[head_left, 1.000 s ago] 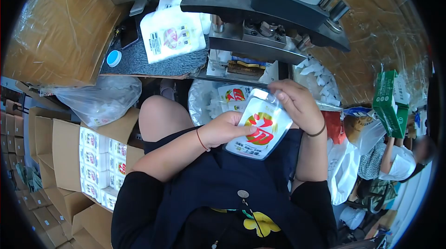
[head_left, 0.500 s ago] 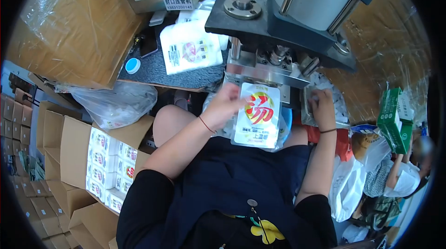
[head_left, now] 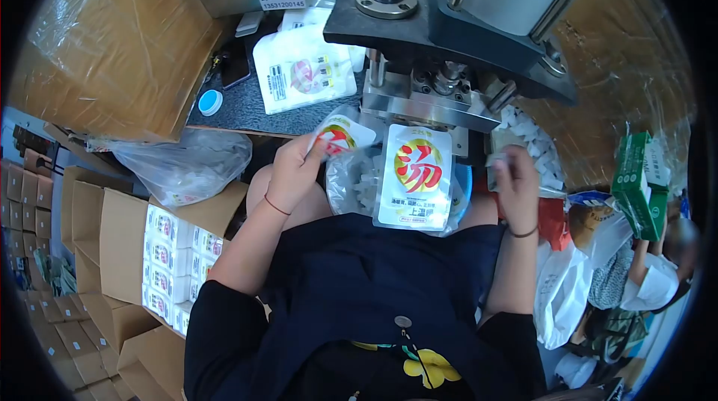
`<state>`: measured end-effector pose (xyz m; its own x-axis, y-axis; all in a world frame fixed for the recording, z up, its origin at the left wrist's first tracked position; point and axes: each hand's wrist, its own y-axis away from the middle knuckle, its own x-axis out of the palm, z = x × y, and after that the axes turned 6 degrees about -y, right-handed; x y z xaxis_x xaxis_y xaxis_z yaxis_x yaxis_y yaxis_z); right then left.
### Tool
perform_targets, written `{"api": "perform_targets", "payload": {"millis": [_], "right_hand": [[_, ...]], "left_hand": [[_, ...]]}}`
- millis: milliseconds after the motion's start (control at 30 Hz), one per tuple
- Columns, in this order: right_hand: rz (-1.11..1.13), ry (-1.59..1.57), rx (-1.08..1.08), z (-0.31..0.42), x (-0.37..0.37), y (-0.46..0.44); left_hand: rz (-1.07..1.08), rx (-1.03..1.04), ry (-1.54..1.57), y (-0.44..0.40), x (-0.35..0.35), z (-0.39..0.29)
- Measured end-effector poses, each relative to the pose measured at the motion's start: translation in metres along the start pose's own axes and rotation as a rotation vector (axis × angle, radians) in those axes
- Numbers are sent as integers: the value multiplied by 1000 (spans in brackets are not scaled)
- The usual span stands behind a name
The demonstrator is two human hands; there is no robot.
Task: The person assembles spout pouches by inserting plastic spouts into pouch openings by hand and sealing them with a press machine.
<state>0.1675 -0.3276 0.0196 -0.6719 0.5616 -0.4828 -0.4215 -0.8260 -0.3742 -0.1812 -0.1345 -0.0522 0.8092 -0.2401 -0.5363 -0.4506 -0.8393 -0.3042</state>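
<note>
White pouch (head_left: 416,205), big red character over yellowish disc, left hand (head_left: 294,171) gripping second pouch (head_left: 351,129), right hand (head_left: 519,186) hold unclear

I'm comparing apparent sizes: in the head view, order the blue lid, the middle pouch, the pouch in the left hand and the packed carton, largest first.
1. packed carton
2. middle pouch
3. held pouch, in the left hand, partly covered
4. blue lid

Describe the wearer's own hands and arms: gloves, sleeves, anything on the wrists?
No gloves. The left hand has a thin reddish cord around the wrist; the right hand has a dark, thin band around its wrist. Black sleeves end around the elbows. No cables or markings visible on either arm.
</note>
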Motion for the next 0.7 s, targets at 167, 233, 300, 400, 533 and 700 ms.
{"api": "perform_targets", "payload": {"millis": [167, 233, 300, 400, 533, 700], "right_hand": [[241, -166, -144, 54, 28, -10], [250, -205, -176, 63, 35, -16], [266, -174, -342, 63, 42, -24], [362, -28, -321, 56, 26, -20], [604, -109, -100, 53, 3, -19], [155, 496, -234, 8, -27, -28]], "left_hand": [[324, -113, 159, 11, 29, -51], [413, -110, 121, 15, 43, -70], [528, -197, 324, 23, 60, -75], [666, -378, 644, 33, 73, -86], [959, -536, 899, 37, 78, -106], [918, -558, 1016, 34, 90, -98]]}}
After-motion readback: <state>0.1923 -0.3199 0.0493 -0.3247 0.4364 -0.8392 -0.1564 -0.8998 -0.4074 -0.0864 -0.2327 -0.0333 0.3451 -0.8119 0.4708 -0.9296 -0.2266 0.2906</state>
